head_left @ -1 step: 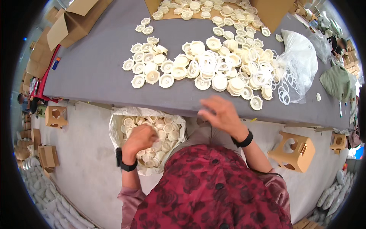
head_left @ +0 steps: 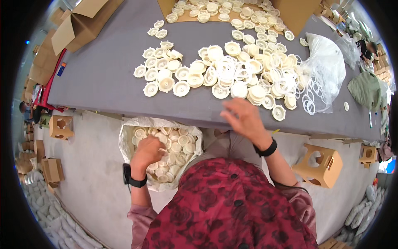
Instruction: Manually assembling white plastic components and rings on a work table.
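Two hands apart: our left hand (head_left: 148,152) curls over cream plastic caps (head_left: 176,147) in the white sack (head_left: 124,141), can't tell if gripping; our right hand (head_left: 244,118), fingers parted, hovers at the grey table (head_left: 186,110) edge. Further off, we've loose caps (head_left: 181,88), white rings (head_left: 226,69), clear plastic bag (head_left: 329,58), cardboard box (head_left: 296,15).

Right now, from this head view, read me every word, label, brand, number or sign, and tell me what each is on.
No text can be read anywhere in this picture.
Cream caps on the gray table: any markings are too small to read.
Small blue-and-orange item: too small to read.
White sack: nothing legible.
Clear plastic bag: nothing legible.
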Tool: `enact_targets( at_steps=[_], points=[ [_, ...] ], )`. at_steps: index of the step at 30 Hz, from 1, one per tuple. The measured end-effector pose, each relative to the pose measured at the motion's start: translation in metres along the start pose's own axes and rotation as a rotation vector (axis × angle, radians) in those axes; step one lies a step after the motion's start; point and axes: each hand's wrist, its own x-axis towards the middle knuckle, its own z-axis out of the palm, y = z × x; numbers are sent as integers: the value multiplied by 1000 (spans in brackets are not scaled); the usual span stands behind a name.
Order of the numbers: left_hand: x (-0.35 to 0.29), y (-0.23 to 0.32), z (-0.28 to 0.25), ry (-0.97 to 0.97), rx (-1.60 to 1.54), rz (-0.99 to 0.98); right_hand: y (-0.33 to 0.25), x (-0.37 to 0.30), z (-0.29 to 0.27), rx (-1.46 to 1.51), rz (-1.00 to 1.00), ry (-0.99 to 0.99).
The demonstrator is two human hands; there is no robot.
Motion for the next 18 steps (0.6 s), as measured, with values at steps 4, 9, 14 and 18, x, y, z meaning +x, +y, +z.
enact_targets(
  at_steps=[4, 9, 14, 18],
  points=[
    [0, 4, 3, 375, -12, -83, 29, 52, -7, -333, -21, 160],
    [66, 63, 7, 600, -603, 181, 58, 83, 6, -534, 32, 97],
    [136, 111, -3, 827, -419, 256, 65, 69, -14, -190, 181, 324],
    [176, 116, -6, 901, -94, 245, 63, 50, -32, 150, 307, 448]
  ],
)
